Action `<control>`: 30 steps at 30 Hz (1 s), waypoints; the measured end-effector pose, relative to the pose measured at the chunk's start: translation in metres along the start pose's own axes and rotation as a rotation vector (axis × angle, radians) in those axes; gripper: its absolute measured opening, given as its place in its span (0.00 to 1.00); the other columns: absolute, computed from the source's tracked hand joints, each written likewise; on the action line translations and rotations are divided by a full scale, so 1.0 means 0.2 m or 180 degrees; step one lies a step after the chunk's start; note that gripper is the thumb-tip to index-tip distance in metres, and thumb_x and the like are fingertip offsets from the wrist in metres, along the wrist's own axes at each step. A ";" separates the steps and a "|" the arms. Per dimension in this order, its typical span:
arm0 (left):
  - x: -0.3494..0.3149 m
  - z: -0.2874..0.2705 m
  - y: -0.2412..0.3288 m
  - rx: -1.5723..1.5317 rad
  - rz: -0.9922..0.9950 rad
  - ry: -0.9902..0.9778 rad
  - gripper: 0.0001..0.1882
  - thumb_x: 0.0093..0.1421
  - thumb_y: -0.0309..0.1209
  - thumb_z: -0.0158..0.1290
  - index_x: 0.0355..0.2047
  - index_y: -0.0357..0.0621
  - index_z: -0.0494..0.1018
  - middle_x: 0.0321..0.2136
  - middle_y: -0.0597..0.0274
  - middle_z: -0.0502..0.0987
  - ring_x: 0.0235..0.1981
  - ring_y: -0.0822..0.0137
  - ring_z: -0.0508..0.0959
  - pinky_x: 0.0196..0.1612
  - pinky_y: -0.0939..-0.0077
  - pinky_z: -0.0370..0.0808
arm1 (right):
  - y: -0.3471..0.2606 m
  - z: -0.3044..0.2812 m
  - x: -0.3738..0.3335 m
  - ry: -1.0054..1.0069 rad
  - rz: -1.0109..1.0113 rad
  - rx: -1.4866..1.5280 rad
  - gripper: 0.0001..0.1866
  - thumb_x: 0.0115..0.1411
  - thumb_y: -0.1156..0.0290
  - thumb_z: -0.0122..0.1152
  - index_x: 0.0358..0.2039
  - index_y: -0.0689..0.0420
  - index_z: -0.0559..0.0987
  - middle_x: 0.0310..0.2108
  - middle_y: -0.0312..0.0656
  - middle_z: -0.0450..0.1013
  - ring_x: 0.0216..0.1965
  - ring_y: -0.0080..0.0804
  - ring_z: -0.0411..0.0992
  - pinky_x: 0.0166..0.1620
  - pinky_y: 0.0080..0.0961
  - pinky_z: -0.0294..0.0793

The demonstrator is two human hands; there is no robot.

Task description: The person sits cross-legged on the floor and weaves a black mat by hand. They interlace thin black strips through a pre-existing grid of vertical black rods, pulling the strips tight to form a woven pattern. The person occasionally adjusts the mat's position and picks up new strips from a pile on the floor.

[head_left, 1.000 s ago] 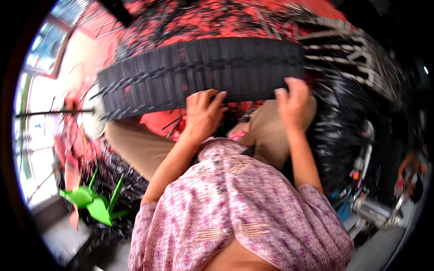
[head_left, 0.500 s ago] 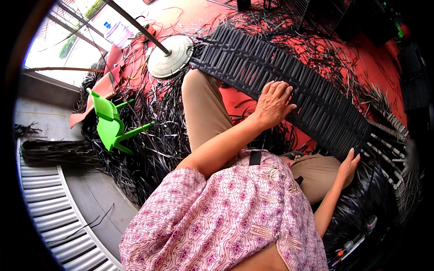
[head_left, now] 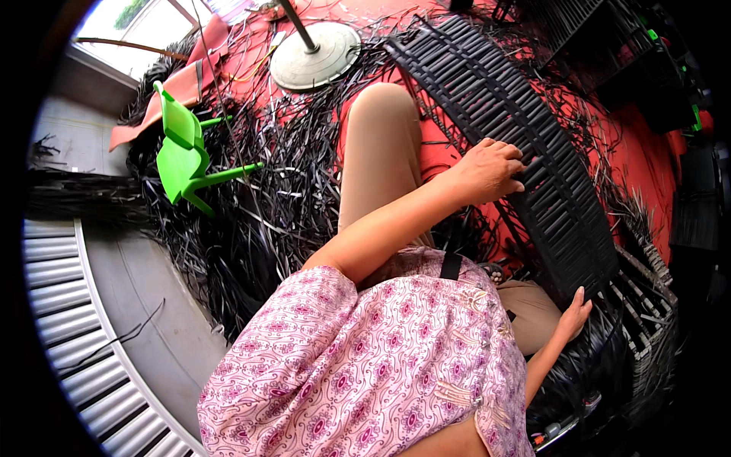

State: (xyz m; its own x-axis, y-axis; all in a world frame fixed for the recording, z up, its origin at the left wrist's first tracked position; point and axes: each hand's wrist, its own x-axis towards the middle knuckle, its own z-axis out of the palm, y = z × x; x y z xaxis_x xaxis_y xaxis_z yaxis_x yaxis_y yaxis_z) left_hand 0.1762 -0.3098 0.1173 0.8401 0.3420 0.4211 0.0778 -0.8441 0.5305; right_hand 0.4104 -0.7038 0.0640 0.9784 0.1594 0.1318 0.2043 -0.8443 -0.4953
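A long black woven panel (head_left: pixel 491 87) of close-set slats and strips slants across in front of me, its near end beside my folded knee. My left hand (head_left: pixel 491 171) is at its left long edge, about midway along; the fingers are loosely bent over the slats and the thumb stands apart. Low on the right, my right hand (head_left: pixel 572 316) is at the panel's near end, thumb up against the edge, some fingers hidden. A wrapped frame with pale bands (head_left: pixel 643 301) lies just right of that end.
Black strips (head_left: pixel 282 228) heap over the red floor (head_left: pixel 636 160). A green chair (head_left: pixel 183 148) lies tipped to the left, beside a slatted metal grate (head_left: pixel 68 305). Beyond my raised knee stands a round pole base (head_left: pixel 314 57). Dark racks (head_left: pixel 609 46) stand far right.
The view has shifted, and the panel now slants more steeply. My left hand has gone from lying flat on the panel to bent fingers at its edge. My right hand stays at the near end.
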 end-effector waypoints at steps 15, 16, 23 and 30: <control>-3.11 -0.14 -0.45 0.1016 -0.6484 0.2621 0.16 0.60 0.43 0.56 0.37 0.45 0.84 0.39 0.48 0.83 0.43 0.45 0.82 0.48 0.55 0.77 | -0.06 0.02 -0.04 0.0461 -0.0249 -0.0402 0.39 0.70 0.42 0.47 0.54 0.74 0.74 0.51 0.70 0.72 0.52 0.64 0.71 0.56 0.47 0.69; -3.18 -0.11 -0.37 0.1258 -0.6785 0.2568 0.15 0.60 0.42 0.57 0.37 0.47 0.84 0.39 0.49 0.84 0.43 0.46 0.82 0.49 0.55 0.77 | -0.05 0.03 -0.01 0.0418 -0.0219 -0.0491 0.39 0.70 0.42 0.47 0.52 0.74 0.75 0.50 0.70 0.72 0.51 0.64 0.71 0.55 0.48 0.69; -3.45 0.04 -0.40 0.0825 -0.7243 0.2684 0.11 0.58 0.39 0.61 0.39 0.54 0.86 0.40 0.56 0.85 0.45 0.53 0.83 0.51 0.60 0.77 | -0.08 0.03 0.00 0.0246 -0.0168 -0.0271 0.36 0.72 0.45 0.46 0.46 0.75 0.78 0.46 0.70 0.73 0.48 0.66 0.71 0.54 0.49 0.68; -3.45 0.20 -0.63 -0.0008 -0.6906 0.2508 0.18 0.54 0.38 0.67 0.44 0.47 0.85 0.39 0.58 0.86 0.42 0.65 0.84 0.49 0.70 0.77 | -0.01 0.01 0.04 0.0137 -0.0238 -0.0397 0.37 0.71 0.44 0.47 0.46 0.75 0.79 0.47 0.69 0.75 0.48 0.63 0.72 0.54 0.47 0.68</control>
State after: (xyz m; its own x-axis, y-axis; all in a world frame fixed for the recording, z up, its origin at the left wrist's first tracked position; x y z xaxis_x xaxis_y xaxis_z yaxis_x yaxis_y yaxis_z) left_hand -0.3924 -0.4560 -0.2690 -0.7538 0.4616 -0.4678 0.2584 0.8626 0.4349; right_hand 0.4182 -0.6992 0.0645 0.9577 0.2044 0.2023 0.2683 -0.8884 -0.3725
